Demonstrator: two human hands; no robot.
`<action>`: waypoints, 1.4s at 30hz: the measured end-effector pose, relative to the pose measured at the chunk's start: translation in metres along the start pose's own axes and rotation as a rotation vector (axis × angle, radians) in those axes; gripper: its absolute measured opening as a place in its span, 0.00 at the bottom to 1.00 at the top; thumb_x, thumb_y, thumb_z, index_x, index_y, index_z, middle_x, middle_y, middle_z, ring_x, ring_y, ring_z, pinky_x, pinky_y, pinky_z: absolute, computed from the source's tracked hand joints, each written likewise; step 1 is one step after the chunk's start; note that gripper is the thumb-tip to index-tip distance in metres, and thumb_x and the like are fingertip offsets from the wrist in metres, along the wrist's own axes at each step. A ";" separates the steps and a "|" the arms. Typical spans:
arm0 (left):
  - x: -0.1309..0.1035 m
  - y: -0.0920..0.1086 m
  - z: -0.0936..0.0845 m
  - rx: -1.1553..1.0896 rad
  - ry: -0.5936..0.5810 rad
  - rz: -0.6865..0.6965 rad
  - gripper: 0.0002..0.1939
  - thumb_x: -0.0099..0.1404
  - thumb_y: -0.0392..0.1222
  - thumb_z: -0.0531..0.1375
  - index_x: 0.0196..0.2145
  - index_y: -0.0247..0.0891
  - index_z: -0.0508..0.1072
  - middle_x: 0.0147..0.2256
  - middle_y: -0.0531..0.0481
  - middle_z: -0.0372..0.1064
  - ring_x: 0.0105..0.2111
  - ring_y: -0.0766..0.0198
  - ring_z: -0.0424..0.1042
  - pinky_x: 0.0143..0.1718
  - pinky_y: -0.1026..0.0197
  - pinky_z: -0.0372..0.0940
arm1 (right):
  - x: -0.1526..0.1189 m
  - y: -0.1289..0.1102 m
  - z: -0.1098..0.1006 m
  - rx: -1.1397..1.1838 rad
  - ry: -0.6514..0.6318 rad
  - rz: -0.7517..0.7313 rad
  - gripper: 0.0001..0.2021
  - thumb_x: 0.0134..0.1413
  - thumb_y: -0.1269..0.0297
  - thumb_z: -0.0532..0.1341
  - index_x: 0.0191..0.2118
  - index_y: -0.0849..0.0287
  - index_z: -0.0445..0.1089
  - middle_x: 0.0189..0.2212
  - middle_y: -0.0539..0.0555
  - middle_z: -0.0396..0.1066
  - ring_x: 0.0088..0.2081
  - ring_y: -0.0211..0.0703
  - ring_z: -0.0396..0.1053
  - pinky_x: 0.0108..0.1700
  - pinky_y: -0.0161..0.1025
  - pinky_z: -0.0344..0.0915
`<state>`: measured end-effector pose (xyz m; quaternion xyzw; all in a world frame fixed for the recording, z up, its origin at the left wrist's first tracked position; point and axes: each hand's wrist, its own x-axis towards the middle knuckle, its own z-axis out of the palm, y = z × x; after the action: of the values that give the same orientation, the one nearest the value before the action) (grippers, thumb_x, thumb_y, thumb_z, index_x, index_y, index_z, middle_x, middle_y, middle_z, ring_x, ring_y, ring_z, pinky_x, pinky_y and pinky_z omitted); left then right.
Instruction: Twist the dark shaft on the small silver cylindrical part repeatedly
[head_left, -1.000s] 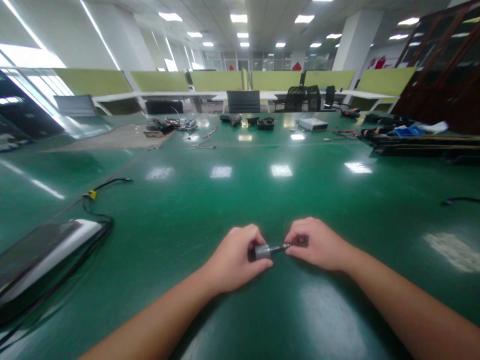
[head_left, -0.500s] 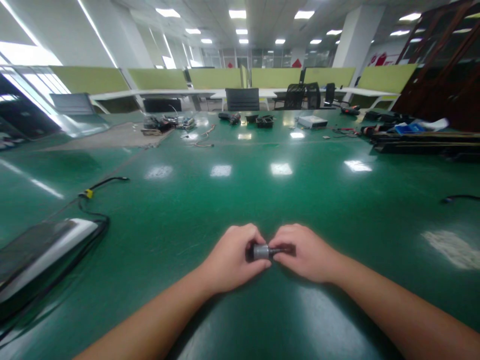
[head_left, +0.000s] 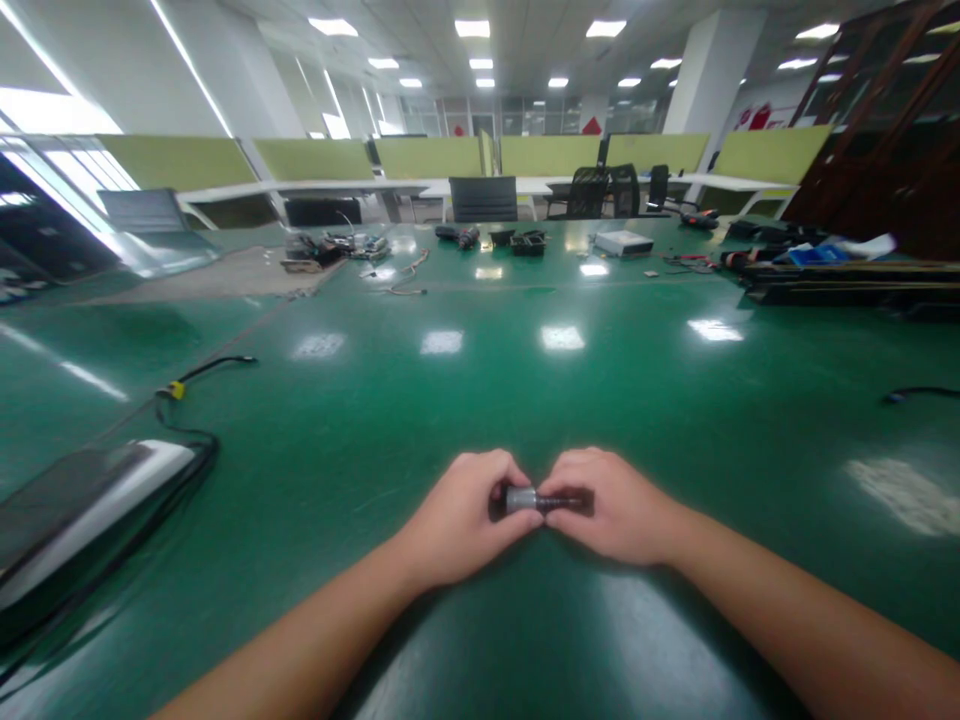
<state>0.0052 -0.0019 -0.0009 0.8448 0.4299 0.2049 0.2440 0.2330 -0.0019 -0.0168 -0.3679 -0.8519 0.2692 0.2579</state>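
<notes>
Low in the middle of the head view, my left hand (head_left: 469, 515) is closed round the thick end of a small dark cylinder with a silver band (head_left: 521, 499). A thin dark shaft (head_left: 559, 502) runs in line with it to the right, and its ridges look like a thread. My right hand (head_left: 611, 508) pinches this shaft between thumb and fingers. Both hands meet fingertip to fingertip, just above or on the green table (head_left: 480, 400). The cylinder's left end and the shaft's far end are partly hidden by my fingers; its exact kind cannot be made out.
A white-edged device (head_left: 161, 462) with a black cable (head_left: 206, 450) lies at the left. Another cable end (head_left: 919, 395) is at the right. Across the far side sit a white box (head_left: 624, 243), loose electronics (head_left: 322, 250) and a dark stack of long pieces (head_left: 840, 283).
Both hands stay in nearly the same place. The left thumb has moved slightly up along the cylinder, and the cylinder and shaft have shifted a little in the fingers.
</notes>
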 end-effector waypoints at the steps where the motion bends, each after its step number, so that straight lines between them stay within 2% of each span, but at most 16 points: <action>1: 0.000 0.000 0.000 -0.001 0.004 -0.001 0.10 0.62 0.45 0.67 0.37 0.39 0.73 0.32 0.52 0.71 0.33 0.60 0.69 0.34 0.60 0.58 | 0.000 0.000 0.000 0.000 0.002 -0.001 0.07 0.53 0.69 0.68 0.39 0.57 0.78 0.34 0.51 0.76 0.37 0.42 0.71 0.43 0.40 0.60; 24: -0.001 0.000 -0.001 -0.014 0.007 -0.006 0.11 0.61 0.46 0.68 0.36 0.39 0.73 0.32 0.52 0.71 0.33 0.60 0.68 0.35 0.60 0.59 | -0.001 0.003 -0.003 -0.025 -0.022 -0.009 0.04 0.54 0.70 0.67 0.37 0.56 0.77 0.31 0.50 0.74 0.34 0.41 0.69 0.41 0.39 0.60; 42: 0.000 0.001 -0.001 -0.017 0.016 -0.016 0.10 0.60 0.45 0.68 0.35 0.39 0.74 0.31 0.53 0.71 0.32 0.61 0.69 0.34 0.60 0.60 | -0.003 0.006 -0.003 -0.042 0.019 -0.022 0.03 0.54 0.68 0.68 0.36 0.56 0.77 0.30 0.49 0.75 0.35 0.41 0.70 0.41 0.40 0.60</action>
<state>0.0055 -0.0019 0.0009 0.8375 0.4368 0.2133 0.2496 0.2391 0.0002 -0.0189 -0.3662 -0.8588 0.2449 0.2614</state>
